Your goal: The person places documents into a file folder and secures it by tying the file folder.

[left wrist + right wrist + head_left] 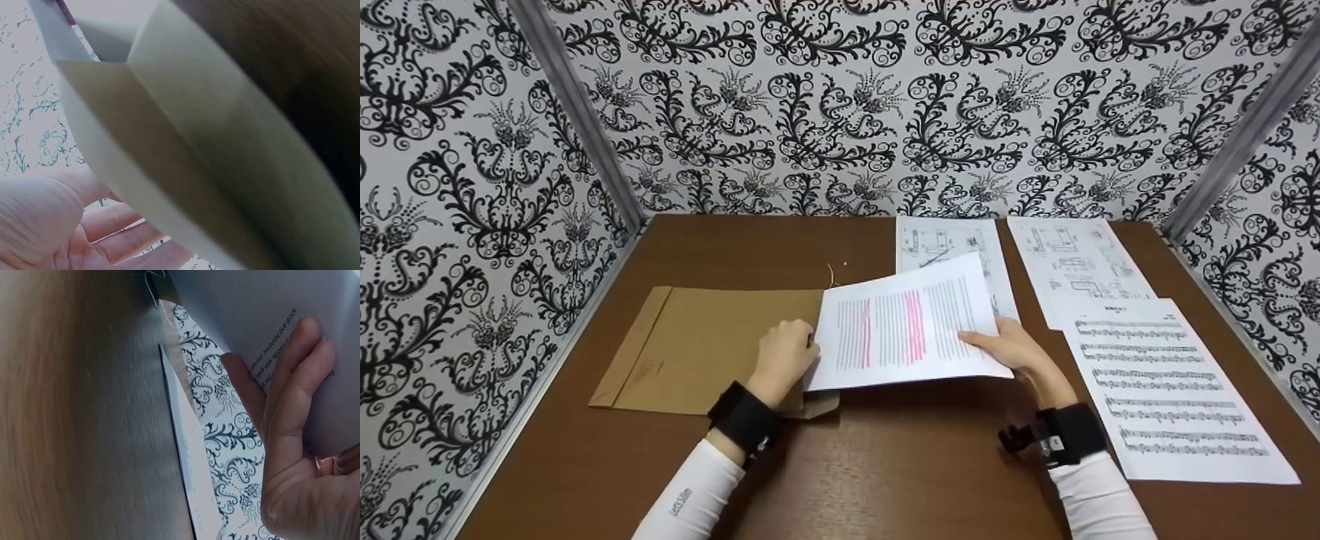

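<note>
Patterned walls box in a brown desk (885,465). Head view: right hand (1020,352) pinches the sheet's (904,326) right edge, thumb on top; left hand (784,356) curls at its left edge, over the envelope (697,349) mouth. Sheet floats just above the desk, between both hands. Left wrist view: fingers (112,236) lie loosely under the envelope flap (185,152); grip unclear. Right wrist view: fingers (292,382) are flat beneath the sheet. Judgement: light, floppy, creases easily; hold it by opposite edges.
</note>
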Tool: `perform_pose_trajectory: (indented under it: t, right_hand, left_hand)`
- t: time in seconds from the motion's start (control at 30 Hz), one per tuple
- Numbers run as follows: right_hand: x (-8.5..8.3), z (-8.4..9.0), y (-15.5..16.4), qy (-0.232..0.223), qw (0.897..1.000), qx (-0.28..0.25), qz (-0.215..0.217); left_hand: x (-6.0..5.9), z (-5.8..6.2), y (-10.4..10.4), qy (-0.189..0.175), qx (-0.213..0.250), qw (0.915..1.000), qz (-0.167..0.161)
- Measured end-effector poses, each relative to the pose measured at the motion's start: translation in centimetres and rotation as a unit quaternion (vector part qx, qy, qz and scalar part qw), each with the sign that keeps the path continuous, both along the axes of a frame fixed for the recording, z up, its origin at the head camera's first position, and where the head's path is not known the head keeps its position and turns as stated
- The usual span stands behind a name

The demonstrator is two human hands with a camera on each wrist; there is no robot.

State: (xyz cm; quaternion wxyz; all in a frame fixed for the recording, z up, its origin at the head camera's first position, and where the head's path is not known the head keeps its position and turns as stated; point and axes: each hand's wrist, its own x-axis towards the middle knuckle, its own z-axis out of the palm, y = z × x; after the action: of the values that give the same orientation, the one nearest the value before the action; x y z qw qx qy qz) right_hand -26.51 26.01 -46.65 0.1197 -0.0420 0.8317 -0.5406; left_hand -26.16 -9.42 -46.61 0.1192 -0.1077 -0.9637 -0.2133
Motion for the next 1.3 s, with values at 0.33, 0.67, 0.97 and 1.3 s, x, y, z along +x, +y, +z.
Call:
perform_pose_trajectory:
  t: [0.33, 0.67, 0.97, 1.3]
  right_hand:
    - [0.2, 0.0, -1.2, 0.016, 1.0, -0.004, 0.009]
    - [0.6, -0.4, -2.8, 0.008, 0.999, -0.048, 0.002]
    - [0.9, -0.6, -3.8, 0.016, 0.998, -0.065, 0.005]
    - [1.0, -0.9, -5.5, 0.009, 0.996, -0.087, -0.007]
  left_hand:
    - [0.3, -0.4, -0.2, 0.009, 0.017, 0.9998, 0.001]
    - [0.4, -0.5, -0.4, -0.004, 0.048, 0.9988, 0.004]
    - [0.4, -0.7, -0.5, -0.009, 0.058, 0.9983, 0.002]
    - [0.4, -0.6, -0.3, -0.013, 0.06, 0.9981, 0.005]
